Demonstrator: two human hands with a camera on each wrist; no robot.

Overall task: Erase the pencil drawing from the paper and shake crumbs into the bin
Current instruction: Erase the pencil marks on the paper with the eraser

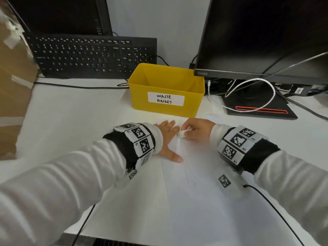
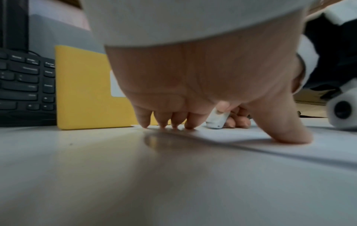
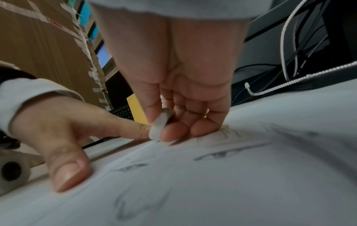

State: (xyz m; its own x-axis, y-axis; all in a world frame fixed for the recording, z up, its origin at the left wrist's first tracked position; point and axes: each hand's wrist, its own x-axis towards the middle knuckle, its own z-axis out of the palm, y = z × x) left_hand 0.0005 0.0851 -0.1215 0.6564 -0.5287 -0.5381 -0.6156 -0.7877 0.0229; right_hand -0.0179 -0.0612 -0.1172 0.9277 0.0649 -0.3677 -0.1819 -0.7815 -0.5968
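Note:
A white sheet of paper (image 1: 191,183) lies on the white desk, with faint pencil lines (image 3: 216,155) on it. My left hand (image 1: 168,139) lies flat on the paper's far left part, fingers spread and pressing down (image 2: 191,123). My right hand (image 1: 195,129) pinches a white eraser (image 1: 182,133) between thumb and fingers, its tip on the paper just right of the left index finger (image 3: 156,133). The eraser (image 2: 217,120) also shows behind the left fingers. The yellow bin (image 1: 166,89), labelled "WASTE BASKET", stands just beyond both hands.
A black keyboard (image 1: 92,55) leans at the back left. A monitor (image 1: 262,36) and its stand with white and black cables (image 1: 252,96) fill the back right. A taped cardboard box (image 1: 14,77) stands at the left edge. A black wire (image 1: 276,210) crosses the paper's right side.

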